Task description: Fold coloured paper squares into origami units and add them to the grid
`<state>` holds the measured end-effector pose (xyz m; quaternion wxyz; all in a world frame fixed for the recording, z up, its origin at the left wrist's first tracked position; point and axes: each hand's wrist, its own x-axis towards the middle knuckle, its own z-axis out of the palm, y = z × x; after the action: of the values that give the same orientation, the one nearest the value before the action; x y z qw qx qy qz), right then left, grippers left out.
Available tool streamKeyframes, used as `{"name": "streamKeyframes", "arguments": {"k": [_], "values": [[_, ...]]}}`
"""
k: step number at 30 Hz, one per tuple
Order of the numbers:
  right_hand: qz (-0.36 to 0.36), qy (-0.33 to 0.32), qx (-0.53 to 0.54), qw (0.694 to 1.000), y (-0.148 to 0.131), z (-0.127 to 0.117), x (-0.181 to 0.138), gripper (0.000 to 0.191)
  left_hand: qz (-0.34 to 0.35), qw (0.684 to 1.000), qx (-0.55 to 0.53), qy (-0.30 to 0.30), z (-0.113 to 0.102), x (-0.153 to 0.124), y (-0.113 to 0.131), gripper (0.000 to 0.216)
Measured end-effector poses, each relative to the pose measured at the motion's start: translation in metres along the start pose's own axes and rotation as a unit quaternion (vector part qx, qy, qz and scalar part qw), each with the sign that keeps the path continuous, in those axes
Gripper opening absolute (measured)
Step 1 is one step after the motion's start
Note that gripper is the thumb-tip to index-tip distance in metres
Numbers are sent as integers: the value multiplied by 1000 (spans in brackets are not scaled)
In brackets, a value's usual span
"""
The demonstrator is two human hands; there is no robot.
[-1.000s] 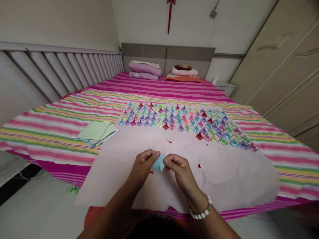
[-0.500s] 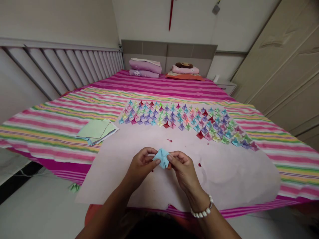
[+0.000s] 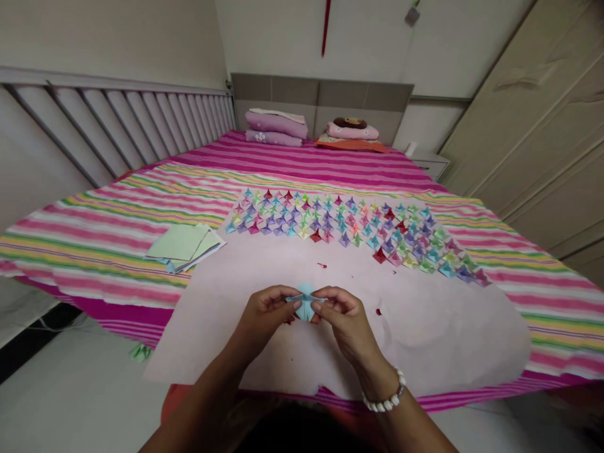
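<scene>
Between my two hands is a small folded piece of light blue origami paper (image 3: pixel 306 309), its upper part spread out sideways. My left hand (image 3: pixel 270 309) pinches its left side between thumb and fingers. The right side is pinched by my right hand (image 3: pixel 340 308), which has a white beaded bracelet (image 3: pixel 387 400) at the wrist. Below them lies a large pale pink sheet (image 3: pixel 264 264). Rows of colourful folded paper pieces (image 3: pixel 346 221) stand along its far part, in blue, purple, red, green and pink.
A stack of loose paper squares (image 3: pixel 183 244), light green on top, lies on the striped bedspread (image 3: pixel 94 220) to the left. Small red scraps (image 3: pixel 378 312) dot the sheet. Folded bedding (image 3: pixel 276 128) sits by the headboard (image 3: pixel 292 94). A green paper piece (image 3: pixel 140 352) is on the floor.
The blue paper has gone from a flat diamond to a shape with its upper flaps drawn out to both sides. Both hands stay pinched on it, nearly in place.
</scene>
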<state>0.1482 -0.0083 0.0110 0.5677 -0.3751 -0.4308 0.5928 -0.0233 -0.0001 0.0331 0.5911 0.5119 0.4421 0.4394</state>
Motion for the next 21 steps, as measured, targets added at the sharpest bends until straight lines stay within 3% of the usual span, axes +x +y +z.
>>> {"name": "streamKeyframes", "arguments": {"k": [12, 17, 21], "values": [[-27, -13, 17, 999, 0, -1, 0, 7, -20, 1000, -21, -3, -1, -2, 4, 27], [-30, -49, 23, 998, -3, 0, -2, 7, -31, 998, -16, 43, 6, -2, 2, 26], [-12, -16, -3, 1000, -5, 2, -2, 15, 3, 999, -18, 42, 11, -2, 0, 24]]}}
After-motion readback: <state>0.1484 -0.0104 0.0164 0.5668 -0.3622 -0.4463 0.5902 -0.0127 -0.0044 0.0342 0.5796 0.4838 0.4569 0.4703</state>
